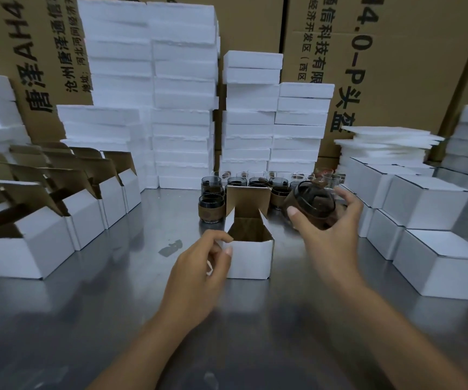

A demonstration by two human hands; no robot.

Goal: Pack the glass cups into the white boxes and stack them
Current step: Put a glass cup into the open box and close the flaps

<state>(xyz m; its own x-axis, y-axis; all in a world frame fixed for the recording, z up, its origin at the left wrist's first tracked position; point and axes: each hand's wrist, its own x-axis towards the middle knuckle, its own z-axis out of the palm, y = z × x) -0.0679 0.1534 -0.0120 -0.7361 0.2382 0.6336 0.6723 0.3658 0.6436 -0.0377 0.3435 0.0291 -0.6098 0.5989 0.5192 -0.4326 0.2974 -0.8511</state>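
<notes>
An open white box [251,258] with a brown inside stands on the steel table in front of me, its lid flap raised at the back. My left hand [201,266] pinches the box's left front corner. My right hand [331,223] grips a dark glass cup [313,199] with a brown sleeve, tilted, in the air just right of the box. Several more glass cups [211,201] stand in a group behind the box.
Open white boxes [44,237] line the left side. Closed white boxes [435,204] are stacked at the right. Tall piles of white foam blocks [182,108] and big brown cartons [396,52] stand along the back. Thin foam sheets [387,142] lie at the right.
</notes>
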